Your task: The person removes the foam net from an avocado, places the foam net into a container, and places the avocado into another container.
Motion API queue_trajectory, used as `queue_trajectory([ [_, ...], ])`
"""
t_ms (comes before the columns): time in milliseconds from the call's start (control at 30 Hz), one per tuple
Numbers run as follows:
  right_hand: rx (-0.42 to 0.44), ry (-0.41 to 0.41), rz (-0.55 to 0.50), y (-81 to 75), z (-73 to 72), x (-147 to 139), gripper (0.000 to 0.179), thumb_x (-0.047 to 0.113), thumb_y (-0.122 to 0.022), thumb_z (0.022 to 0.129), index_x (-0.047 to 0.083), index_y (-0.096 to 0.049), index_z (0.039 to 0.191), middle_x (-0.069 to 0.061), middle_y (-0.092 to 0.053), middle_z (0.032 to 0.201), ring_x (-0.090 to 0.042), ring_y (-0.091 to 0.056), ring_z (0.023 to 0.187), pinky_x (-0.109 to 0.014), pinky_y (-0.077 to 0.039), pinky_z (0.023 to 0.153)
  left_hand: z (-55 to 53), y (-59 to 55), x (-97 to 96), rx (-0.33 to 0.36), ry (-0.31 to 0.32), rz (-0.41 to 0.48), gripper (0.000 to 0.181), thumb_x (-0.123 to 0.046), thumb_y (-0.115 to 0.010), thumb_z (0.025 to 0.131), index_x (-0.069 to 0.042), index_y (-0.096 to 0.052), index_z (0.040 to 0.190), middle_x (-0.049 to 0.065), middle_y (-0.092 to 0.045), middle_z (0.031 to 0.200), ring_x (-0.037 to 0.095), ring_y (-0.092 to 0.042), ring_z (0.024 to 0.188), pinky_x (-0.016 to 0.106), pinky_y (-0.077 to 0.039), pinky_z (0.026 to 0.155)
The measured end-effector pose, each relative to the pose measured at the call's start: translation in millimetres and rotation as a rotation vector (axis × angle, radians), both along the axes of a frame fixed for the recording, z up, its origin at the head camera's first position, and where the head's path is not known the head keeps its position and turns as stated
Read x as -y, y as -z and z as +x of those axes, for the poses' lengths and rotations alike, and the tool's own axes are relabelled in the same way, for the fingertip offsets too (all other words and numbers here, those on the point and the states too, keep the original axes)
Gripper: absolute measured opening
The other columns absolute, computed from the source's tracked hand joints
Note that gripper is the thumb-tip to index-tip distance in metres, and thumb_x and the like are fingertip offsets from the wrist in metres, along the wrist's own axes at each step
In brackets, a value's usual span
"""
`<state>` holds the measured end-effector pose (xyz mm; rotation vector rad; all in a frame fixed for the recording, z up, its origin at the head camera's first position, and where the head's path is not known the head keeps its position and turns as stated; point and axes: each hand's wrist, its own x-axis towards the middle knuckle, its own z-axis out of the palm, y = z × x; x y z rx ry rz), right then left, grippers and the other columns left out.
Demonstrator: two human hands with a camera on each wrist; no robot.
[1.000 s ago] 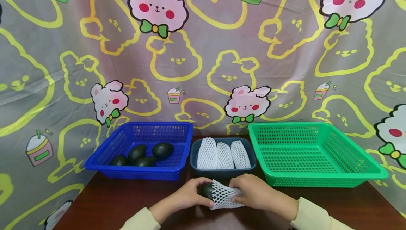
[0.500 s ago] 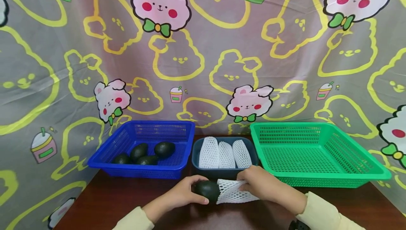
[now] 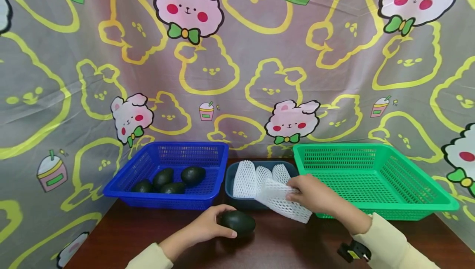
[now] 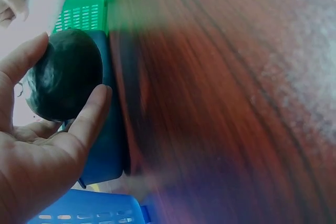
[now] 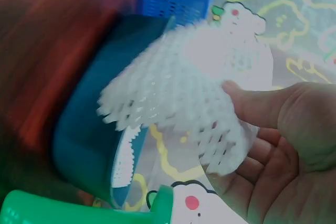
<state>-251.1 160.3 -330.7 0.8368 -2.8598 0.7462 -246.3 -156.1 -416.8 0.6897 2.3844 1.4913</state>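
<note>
A dark green avocado (image 3: 239, 223) is gripped at its left end by my left hand (image 3: 208, 227), just above the table. In the left wrist view, thumb and fingers lie around the avocado (image 4: 65, 74). My right hand (image 3: 315, 195) pinches a white foam net sleeve (image 3: 283, 201) near its right end, in front of the small dark blue tub (image 3: 230, 192). The right wrist view shows that foam net sleeve (image 5: 178, 77) flattened and without fruit, between thumb and fingers. Several more foam net sleeves (image 3: 245, 180) stand in the tub, partly hidden behind the held one.
To the left, a blue basket (image 3: 163, 201) holds several avocados (image 3: 193, 175). A green basket (image 3: 375, 208) with nothing visible in it stands to the right. The brown table (image 3: 274, 248) lies in front, and a patterned curtain (image 3: 237, 75) hangs behind.
The foam net sleeve has come off the avocado. My right hand has carried it right and up towards the tub, while the left hand keeps the bare avocado.
</note>
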Motion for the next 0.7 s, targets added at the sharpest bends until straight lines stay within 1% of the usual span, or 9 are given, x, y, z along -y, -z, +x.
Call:
queue_trajectory([
  [33, -0.005, 0.024, -0.026, -0.7, -1.9, 1, 0.029, 0.013, -0.074, 0.086, 0.014, -0.052, 0.066, 0.006, -0.035, 0.056, -0.009, -0.036, 0.053, -0.025, -0.032, 0.048, -0.4, 0.8, -0.2, 0.002, 0.001, 0.002, 0.056, -0.015, -0.084, 0.072, -0.004, -0.061, 0.122, 0.004, -0.064, 0.101, 0.017, -0.062, 0.087, 0.029, -0.05, 0.076],
  [133, -0.038, 0.096, -0.081, -1.1, -9.2, 5, 0.033, 0.014, -0.073, 0.087, 0.014, -0.049, 0.065, 0.003, -0.035, 0.055, -0.011, -0.035, 0.051, -0.026, -0.032, 0.048, -1.5, 2.9, -1.0, 0.01, 0.006, 0.01, 0.057, -0.013, -0.084, 0.071, -0.004, -0.06, 0.122, 0.003, -0.064, 0.102, 0.017, -0.062, 0.087, 0.029, -0.051, 0.076],
  [200, -0.045, 0.148, -0.122, -1.1, -14.4, 10, 0.032, 0.013, -0.073, 0.087, 0.012, -0.049, 0.066, 0.001, -0.036, 0.055, -0.012, -0.036, 0.05, -0.027, -0.033, 0.048, -2.3, 3.0, -2.1, 0.014, 0.008, 0.01, 0.057, -0.012, -0.085, 0.071, -0.005, -0.06, 0.122, 0.003, -0.064, 0.102, 0.017, -0.062, 0.087, 0.029, -0.051, 0.076],
  [267, -0.037, 0.204, -0.168, -1.2, -19.9, 16, 0.026, 0.014, -0.073, 0.087, 0.009, -0.053, 0.071, -0.001, -0.039, 0.057, -0.014, -0.039, 0.051, -0.029, -0.035, 0.049, -2.4, 2.8, -2.5, 0.02, 0.006, 0.009, 0.058, -0.012, -0.085, 0.071, -0.005, -0.06, 0.123, 0.003, -0.064, 0.102, 0.017, -0.061, 0.088, 0.029, -0.051, 0.076],
  [333, -0.021, 0.267, -0.219, -1.5, -26.0, 21, 0.019, 0.014, -0.073, 0.087, 0.005, -0.058, 0.08, -0.003, -0.044, 0.06, -0.016, -0.044, 0.054, -0.03, -0.038, 0.05, -2.6, 2.4, -3.1, 0.025, 0.003, 0.005, 0.058, -0.013, -0.085, 0.071, -0.005, -0.06, 0.123, 0.004, -0.063, 0.103, 0.018, -0.061, 0.088, 0.03, -0.051, 0.077],
  [400, 0.009, 0.32, -0.269, -1.1, -32.1, 26, 0.019, 0.015, -0.072, 0.088, 0.0, -0.06, 0.091, -0.006, -0.048, 0.065, -0.019, -0.047, 0.057, -0.031, -0.04, 0.052, -2.8, 2.1, -3.9, 0.025, 0.0, -0.001, 0.057, -0.013, -0.085, 0.071, -0.005, -0.061, 0.122, 0.003, -0.063, 0.103, 0.018, -0.061, 0.088, 0.031, -0.051, 0.077],
  [467, 0.046, 0.373, -0.31, 1.2, -38.5, 30, 0.025, 0.016, -0.071, 0.089, -0.003, -0.059, 0.1, -0.008, -0.051, 0.07, -0.02, -0.049, 0.061, -0.032, -0.041, 0.053, -2.6, 2.4, -4.3, 0.026, 0.001, -0.001, 0.057, -0.013, -0.085, 0.071, -0.005, -0.061, 0.122, 0.004, -0.063, 0.103, 0.018, -0.061, 0.089, 0.031, -0.051, 0.078],
  [600, 0.137, 0.458, -0.397, 11.0, -51.5, 37, 0.029, 0.017, -0.069, 0.091, -0.006, -0.059, 0.106, -0.011, -0.059, 0.079, -0.021, -0.053, 0.066, -0.031, -0.044, 0.056, -2.0, 3.6, -4.4, 0.021, 0.004, 0.0, 0.057, -0.012, -0.085, 0.071, -0.006, -0.061, 0.122, 0.003, -0.063, 0.103, 0.018, -0.061, 0.089, 0.031, -0.051, 0.077],
  [700, 0.214, 0.489, -0.461, 20.3, -60.8, 43, 0.029, 0.016, -0.067, 0.092, -0.007, -0.059, 0.108, -0.012, -0.06, 0.082, -0.021, -0.055, 0.068, -0.03, -0.046, 0.056, -1.6, 3.8, -4.1, 0.017, 0.007, 0.006, 0.057, -0.012, -0.085, 0.071, -0.005, -0.06, 0.122, 0.004, -0.063, 0.103, 0.017, -0.061, 0.089, 0.03, -0.051, 0.076],
])
